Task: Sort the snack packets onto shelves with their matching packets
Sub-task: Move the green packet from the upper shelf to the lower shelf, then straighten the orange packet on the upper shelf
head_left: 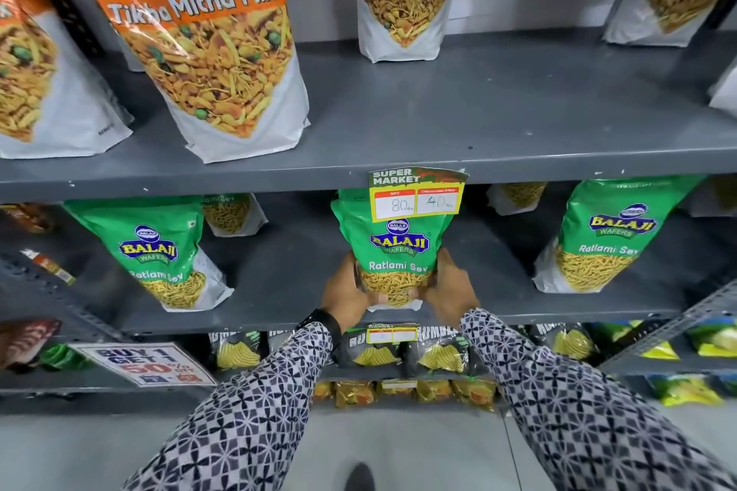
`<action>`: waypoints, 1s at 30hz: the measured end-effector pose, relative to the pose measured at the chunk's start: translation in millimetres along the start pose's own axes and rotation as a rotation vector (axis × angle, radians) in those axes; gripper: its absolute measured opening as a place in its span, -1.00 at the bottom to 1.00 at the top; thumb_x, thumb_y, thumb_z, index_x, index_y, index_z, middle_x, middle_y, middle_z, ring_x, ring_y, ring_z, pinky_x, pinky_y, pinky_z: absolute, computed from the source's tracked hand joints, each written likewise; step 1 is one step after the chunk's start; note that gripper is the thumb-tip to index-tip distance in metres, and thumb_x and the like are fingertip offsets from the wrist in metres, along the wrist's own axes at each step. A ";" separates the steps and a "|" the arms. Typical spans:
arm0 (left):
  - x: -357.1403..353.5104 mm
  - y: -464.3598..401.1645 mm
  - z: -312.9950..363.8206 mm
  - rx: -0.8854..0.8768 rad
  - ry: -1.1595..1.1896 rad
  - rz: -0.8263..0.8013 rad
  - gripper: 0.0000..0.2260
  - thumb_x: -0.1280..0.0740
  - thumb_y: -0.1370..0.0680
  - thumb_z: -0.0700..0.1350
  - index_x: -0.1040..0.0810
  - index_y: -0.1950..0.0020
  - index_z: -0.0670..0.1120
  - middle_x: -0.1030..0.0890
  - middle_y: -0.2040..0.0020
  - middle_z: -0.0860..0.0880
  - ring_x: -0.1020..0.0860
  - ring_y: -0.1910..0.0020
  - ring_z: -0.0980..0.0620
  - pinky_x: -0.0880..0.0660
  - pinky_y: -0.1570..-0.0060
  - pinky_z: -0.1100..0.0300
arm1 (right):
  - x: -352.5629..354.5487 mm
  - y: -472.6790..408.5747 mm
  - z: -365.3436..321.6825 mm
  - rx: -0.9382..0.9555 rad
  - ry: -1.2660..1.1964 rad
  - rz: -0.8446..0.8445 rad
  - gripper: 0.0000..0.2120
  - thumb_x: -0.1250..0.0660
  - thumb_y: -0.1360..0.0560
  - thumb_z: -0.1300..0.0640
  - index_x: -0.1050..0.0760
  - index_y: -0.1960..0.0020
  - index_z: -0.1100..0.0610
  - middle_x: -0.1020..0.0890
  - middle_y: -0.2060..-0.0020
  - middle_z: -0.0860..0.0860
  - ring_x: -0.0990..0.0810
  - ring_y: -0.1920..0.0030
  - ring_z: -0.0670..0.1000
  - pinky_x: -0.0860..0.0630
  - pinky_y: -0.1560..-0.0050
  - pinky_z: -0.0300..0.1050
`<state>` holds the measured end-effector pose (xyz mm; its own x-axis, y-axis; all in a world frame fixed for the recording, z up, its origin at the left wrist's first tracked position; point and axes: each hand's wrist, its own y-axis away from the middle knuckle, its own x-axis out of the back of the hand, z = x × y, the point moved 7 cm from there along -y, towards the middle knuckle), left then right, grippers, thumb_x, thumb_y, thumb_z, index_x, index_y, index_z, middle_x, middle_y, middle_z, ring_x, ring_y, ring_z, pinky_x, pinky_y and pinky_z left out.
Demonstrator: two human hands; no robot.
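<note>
Grey steel shelf (279, 291) carries green Ratlami Sev packets. Left hand (346, 291) and right hand (450, 287) clasp the middle Ratlami Sev packet (397, 247) upright; a price tag (416, 193) overlaps its top.

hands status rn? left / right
Left hand: closed on the green Ratlami Sev packet, left side.
Right hand: closed on the same packet, right side.

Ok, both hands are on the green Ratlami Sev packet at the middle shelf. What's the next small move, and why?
Probably set it down upright and let go. The Ratlami Sev packet is held by the left hand and right hand at the middle shelf, between matching green packets, so it appears to belong there.
</note>
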<state>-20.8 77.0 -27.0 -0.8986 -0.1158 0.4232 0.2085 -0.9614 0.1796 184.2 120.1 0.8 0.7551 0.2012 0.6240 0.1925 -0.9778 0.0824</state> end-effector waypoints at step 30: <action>267.5 121.0 218.7 -0.454 0.145 0.592 -0.28 -0.52 -0.57 -0.11 -0.23 -0.65 -0.01 -0.40 -0.59 -0.04 -0.41 -0.53 -0.02 -0.40 -0.51 -0.05 | 102.6 26.0 -324.2 0.612 -0.182 0.071 -0.19 -0.61 -0.42 0.01 -0.32 -0.55 0.12 -0.56 -0.41 0.10 -0.56 -0.36 0.07 -0.52 -0.32 -0.05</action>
<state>-151.5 -15.7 302.2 -0.7342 -0.6462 0.2084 0.5210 -0.7330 -0.4375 63.4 96.6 318.9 0.8631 0.1969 0.4651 0.4205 -0.7902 -0.4459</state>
